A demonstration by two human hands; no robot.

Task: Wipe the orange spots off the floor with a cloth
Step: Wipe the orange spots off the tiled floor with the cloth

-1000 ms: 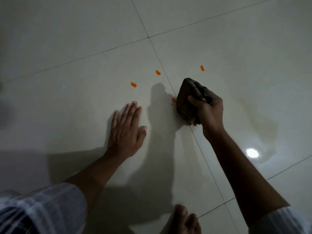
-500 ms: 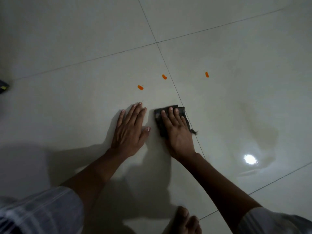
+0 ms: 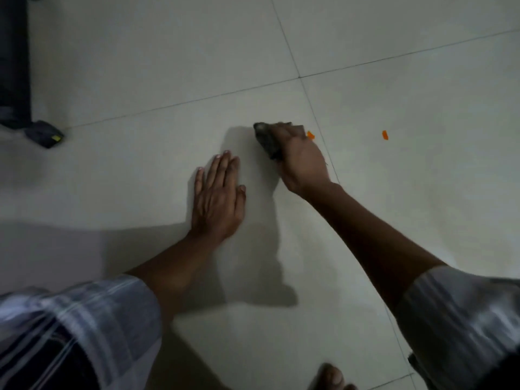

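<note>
My right hand (image 3: 302, 161) grips a dark cloth (image 3: 266, 139) and holds it against the pale tiled floor (image 3: 140, 170). One small orange spot (image 3: 310, 134) shows just right of my knuckles, touching the hand's edge. A second orange spot (image 3: 385, 135) lies farther right on the neighbouring tile. My left hand (image 3: 218, 198) rests flat on the floor, palm down, fingers together, a short way left of the cloth. The floor under the cloth is hidden.
A dark object (image 3: 14, 63) stands at the far left edge, with a small dark item bearing a yellow mark (image 3: 45, 134) beside it. My bare toes (image 3: 332, 378) show at the bottom. Grout lines cross above and right of my hands.
My right hand has slid the cloth forward from beside my left hand, covering the left orange spot. The view has shifted left, bringing the dark object into sight.
</note>
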